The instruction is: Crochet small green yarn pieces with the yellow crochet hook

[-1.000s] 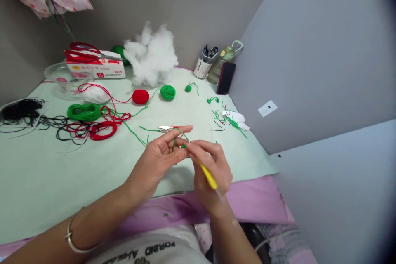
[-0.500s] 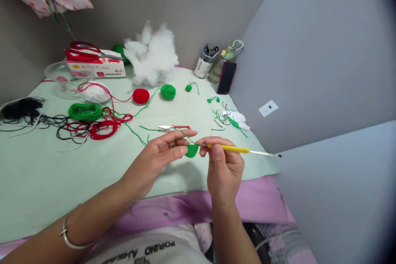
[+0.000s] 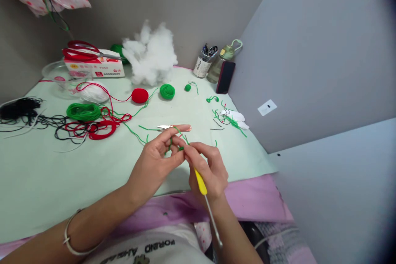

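Between the fingertips of both hands a small green crochet piece (image 3: 181,148) shows only in part, the rest hidden by fingers. My left hand (image 3: 161,154) pinches it, and green yarn runs over the raised index finger. My right hand (image 3: 208,169) is closed around a crochet hook with a yellow handle (image 3: 201,181); its fingertips meet the piece. The hook's metal rear end points down toward my right forearm. Just beyond my left index finger lie thread snips (image 3: 165,126), partly covered by it.
At the left lie green yarn (image 3: 83,111), red yarn (image 3: 103,130) and black yarn (image 3: 20,109). Farther back are a red ball (image 3: 140,95), a green ball (image 3: 167,91), white stuffing (image 3: 151,55) and red scissors (image 3: 80,50) on a box. A phone (image 3: 225,77) leans by a bottle (image 3: 227,52).
My right hand has moved left to meet my left fingertips. The crochet hook has swung from nearly level to steeply downward, and the green crochet piece is now mostly covered.
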A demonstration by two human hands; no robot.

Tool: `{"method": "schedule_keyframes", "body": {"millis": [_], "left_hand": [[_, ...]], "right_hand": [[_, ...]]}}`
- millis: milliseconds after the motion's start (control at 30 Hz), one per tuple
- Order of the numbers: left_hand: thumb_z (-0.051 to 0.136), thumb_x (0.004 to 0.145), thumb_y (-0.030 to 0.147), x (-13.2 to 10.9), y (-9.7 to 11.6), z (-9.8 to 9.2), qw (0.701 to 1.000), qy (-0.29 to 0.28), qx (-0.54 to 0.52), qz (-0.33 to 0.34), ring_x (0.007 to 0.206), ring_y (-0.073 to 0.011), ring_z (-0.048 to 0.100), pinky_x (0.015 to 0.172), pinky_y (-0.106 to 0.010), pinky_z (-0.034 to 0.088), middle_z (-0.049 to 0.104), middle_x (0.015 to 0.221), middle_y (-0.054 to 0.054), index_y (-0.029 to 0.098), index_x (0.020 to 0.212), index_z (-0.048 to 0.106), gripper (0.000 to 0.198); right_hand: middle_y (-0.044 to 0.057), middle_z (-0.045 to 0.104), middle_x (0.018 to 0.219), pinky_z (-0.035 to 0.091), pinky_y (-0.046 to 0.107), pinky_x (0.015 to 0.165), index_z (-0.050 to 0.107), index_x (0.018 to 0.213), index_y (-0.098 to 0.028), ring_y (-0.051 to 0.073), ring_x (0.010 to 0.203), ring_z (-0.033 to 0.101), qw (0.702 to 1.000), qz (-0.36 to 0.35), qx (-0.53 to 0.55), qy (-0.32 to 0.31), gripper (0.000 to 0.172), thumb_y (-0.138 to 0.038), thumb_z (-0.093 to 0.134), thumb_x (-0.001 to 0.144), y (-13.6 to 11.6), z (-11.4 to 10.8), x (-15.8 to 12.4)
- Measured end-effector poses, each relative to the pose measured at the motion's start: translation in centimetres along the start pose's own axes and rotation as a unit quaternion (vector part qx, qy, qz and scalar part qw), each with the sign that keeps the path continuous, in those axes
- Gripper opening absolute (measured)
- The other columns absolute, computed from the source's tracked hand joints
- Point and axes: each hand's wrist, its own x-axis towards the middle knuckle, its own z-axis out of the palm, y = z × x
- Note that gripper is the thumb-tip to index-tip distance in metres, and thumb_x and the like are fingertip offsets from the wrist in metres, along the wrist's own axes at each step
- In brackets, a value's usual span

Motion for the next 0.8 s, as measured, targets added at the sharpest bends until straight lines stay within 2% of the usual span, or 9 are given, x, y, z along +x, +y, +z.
{"method": "schedule_keyframes", "body": {"millis": [33,100,200,267,367,567,667,733,800], "left_hand": [[0.081,0.085,0.03,0.1,0.1,0.0,0.998,-0.018,-0.047,-0.035,0.084,-0.0151,0.051,0.08,-0.028,0.043,0.064,0.092,0.0,0.026,0.13,0.073,0.046],[0.083,0.083,0.033,0.3,0.3,-0.3,0.987,-0.043,-0.119,-0.096,0.08,-0.0128,0.049,0.077,-0.025,0.042,0.063,0.091,0.0,0.024,0.131,0.073,0.05],[0.083,0.083,0.031,0.5,0.7,-0.6,0.982,-0.046,-0.146,-0.11,0.077,-0.0112,0.047,0.076,-0.023,0.041,0.061,0.088,0.001,0.022,0.127,0.076,0.045],[0.084,0.083,0.029,0.5,0.8,-0.6,0.984,-0.056,-0.143,-0.092,0.085,-0.0132,0.053,0.083,-0.025,0.043,0.064,0.089,0.0,0.023,0.124,0.077,0.043],[0.083,0.083,0.029,0.3,0.7,-0.3,0.984,-0.076,-0.137,-0.082,0.1,-0.0177,0.058,0.096,-0.029,0.043,0.069,0.099,-0.002,0.026,0.125,0.077,0.042],[0.082,0.084,0.029,0.4,0.4,-0.6,0.99,-0.061,-0.103,-0.069,0.099,-0.0171,0.054,0.094,-0.029,0.042,0.067,0.105,-0.002,0.027,0.124,0.078,0.04],[0.081,0.085,0.028,0.4,0.5,-0.7,0.995,-0.051,-0.081,-0.04,0.102,-0.0185,0.054,0.094,-0.029,0.043,0.065,0.097,-0.002,0.028,0.121,0.079,0.036],[0.081,0.086,0.026,0.2,0.4,-0.7,0.998,-0.035,-0.046,-0.014,0.098,-0.0182,0.055,0.091,-0.029,0.043,0.064,0.093,-0.001,0.029,0.121,0.079,0.035],[0.08,0.087,0.025,0.1,0.2,-0.5,1.0,-0.009,0.0,0.01,0.091,-0.0163,0.053,0.085,-0.028,0.042,0.062,0.091,0.001,0.03,0.122,0.078,0.035]], "right_hand": [[0.011,0.076,0.111,0.062,0.033,0.077,0.072,0.124,-0.022,0.021,0.1,0.074,1.0,0.002,0.001,0.009,0.033,-0.008,0.062,0.097,0.0,0.0,0.0],[0.009,0.076,0.105,0.06,0.033,0.075,0.074,0.12,-0.024,0.019,0.093,0.072,0.994,0.067,0.074,0.049,0.03,-0.009,0.058,0.099,0.0,-0.2,0.3],[0.003,0.075,0.089,0.056,0.032,0.065,0.076,0.107,-0.026,0.015,0.073,0.067,0.943,0.198,0.241,0.117,0.025,-0.017,0.053,0.104,-0.1,-0.4,1.0],[0.002,0.076,0.087,0.054,0.032,0.062,0.077,0.1,-0.026,0.015,0.071,0.065,0.912,0.246,0.31,0.109,0.021,-0.022,0.058,0.103,-0.1,-0.3,1.4],[0.004,0.078,0.092,0.055,0.031,0.065,0.079,0.099,-0.027,0.017,0.079,0.068,0.894,0.279,0.342,0.077,0.017,-0.027,0.063,0.102,0.1,0.1,1.6],[0.003,0.077,0.088,0.058,0.03,0.069,0.076,0.095,-0.023,0.014,0.074,0.07,0.86,0.34,0.373,0.074,0.022,-0.034,0.058,0.104,0.3,-0.1,1.4],[0.003,0.078,0.088,0.06,0.032,0.068,0.073,0.097,-0.022,0.016,0.074,0.072,0.879,0.32,0.346,0.073,0.023,-0.031,0.053,0.106,0.1,-0.5,1.4],[0.003,0.078,0.093,0.061,0.032,0.069,0.072,0.103,-0.024,0.016,0.077,0.073,0.917,0.274,0.282,0.063,0.023,-0.025,0.05,0.107,-0.1,-0.6,1.3],[0.004,0.079,0.097,0.062,0.034,0.071,0.071,0.113,-0.026,0.017,0.082,0.074,0.963,0.184,0.194,0.04,0.025,-0.018,0.048,0.106,-0.2,-0.5,0.9]]}}
